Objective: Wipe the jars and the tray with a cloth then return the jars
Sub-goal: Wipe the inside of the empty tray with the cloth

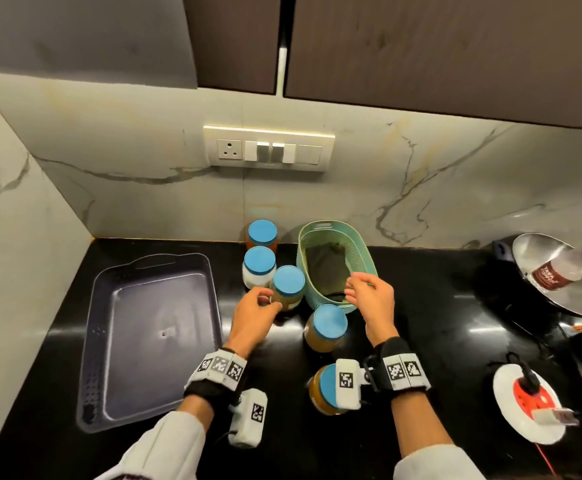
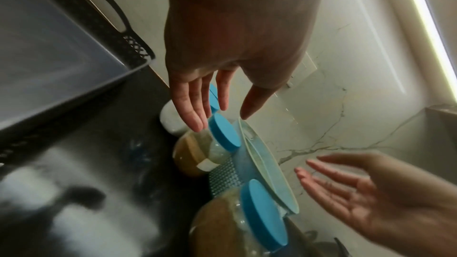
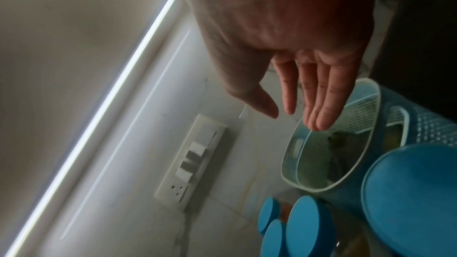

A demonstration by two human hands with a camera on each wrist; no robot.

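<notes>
Several blue-lidded jars stand on the black counter between the empty dark grey tray (image 1: 151, 341) at the left and a teal basket (image 1: 362, 261). A dark cloth (image 1: 326, 275) lies in the basket. My left hand (image 1: 270, 301) (image 2: 220, 122) is open, its fingertips right beside a jar of brown contents (image 1: 287, 285) (image 2: 195, 153); I cannot tell if they touch it. My right hand (image 1: 351, 291) (image 3: 294, 120) hovers open over the basket's near rim (image 3: 321, 189), holding nothing. Two more jars (image 1: 327, 327) (image 1: 327, 389) stand nearer me.
Two jars (image 1: 261, 233) (image 1: 259, 263) stand by the marble back wall, under a switchboard (image 1: 268, 148). At the right sit a steel pan (image 1: 556, 282) with a plastic bottle (image 1: 566, 268) on it, and a white and red extension reel (image 1: 525, 400) with cables. Cabinets hang overhead.
</notes>
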